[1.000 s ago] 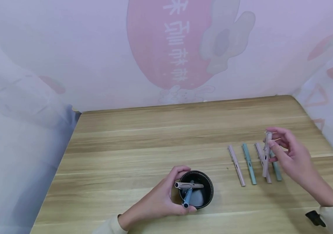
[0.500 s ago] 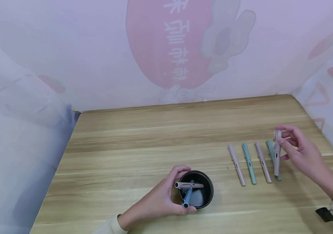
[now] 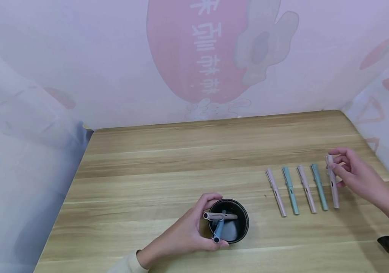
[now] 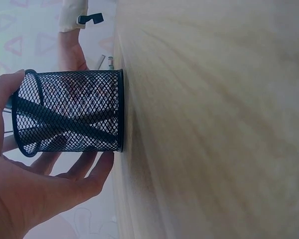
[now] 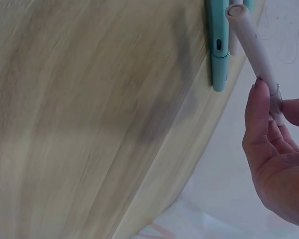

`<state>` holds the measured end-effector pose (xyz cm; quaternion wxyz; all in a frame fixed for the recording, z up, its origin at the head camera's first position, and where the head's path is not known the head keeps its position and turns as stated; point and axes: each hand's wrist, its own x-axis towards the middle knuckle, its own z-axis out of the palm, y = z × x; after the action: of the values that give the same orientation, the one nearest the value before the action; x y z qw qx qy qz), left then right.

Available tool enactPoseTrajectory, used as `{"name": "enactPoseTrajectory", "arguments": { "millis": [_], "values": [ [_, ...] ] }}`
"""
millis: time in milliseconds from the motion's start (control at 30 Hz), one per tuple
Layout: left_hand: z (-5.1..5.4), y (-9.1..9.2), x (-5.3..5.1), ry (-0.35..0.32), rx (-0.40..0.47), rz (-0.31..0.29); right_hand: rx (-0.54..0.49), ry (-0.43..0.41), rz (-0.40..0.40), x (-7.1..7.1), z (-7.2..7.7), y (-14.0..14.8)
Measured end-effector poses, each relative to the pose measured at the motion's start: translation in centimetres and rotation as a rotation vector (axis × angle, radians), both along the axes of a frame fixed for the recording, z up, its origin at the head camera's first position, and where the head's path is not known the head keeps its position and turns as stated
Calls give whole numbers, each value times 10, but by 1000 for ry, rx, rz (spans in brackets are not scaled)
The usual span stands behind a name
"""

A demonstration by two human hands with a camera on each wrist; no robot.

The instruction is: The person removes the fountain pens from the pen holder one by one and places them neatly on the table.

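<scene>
My left hand [image 3: 194, 227] grips a black mesh pen holder [image 4: 72, 112] that stands on the table. Inside it lean a pale pink pen [image 3: 219, 216] and a blue pen [image 3: 219, 230], crossing each other. At the right, my right hand [image 3: 359, 172] pinches another pale pink pen [image 5: 254, 47] between thumb and fingers; the right wrist view shows it tilted, lifted off the wood. Left of that hand lie a teal pen [image 3: 318, 187], a pink pen [image 3: 306, 189], a second teal pen [image 3: 290, 190] and a second pink pen [image 3: 276, 192], side by side in a row.
The wooden table [image 3: 153, 170] reaches back to a pale printed curtain [image 3: 112, 76]. More curtain hangs along the left and right sides. A black strap [image 3: 388, 243] sits by the right sleeve.
My right hand has carried its pink pen to the right, from above the row to the right of the rightmost teal pen, and lower. The left hand and pen holder have stayed put.
</scene>
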<state>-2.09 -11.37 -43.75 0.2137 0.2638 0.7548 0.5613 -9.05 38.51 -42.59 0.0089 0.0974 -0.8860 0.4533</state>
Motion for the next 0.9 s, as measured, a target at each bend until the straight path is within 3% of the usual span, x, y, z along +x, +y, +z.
{"name": "enactPoseTrajectory", "arguments": {
  "millis": [333,533,900],
  "values": [
    [0,0,0,-32,-26,15,181,-89,-19,-10,-6,8],
    [1,-1,2,-36,-44,26,187,-137,15,-16,-14,11],
    [3,0,2,-51,-44,33,245,-214,-11,-23,-16,18]
  ]
}}
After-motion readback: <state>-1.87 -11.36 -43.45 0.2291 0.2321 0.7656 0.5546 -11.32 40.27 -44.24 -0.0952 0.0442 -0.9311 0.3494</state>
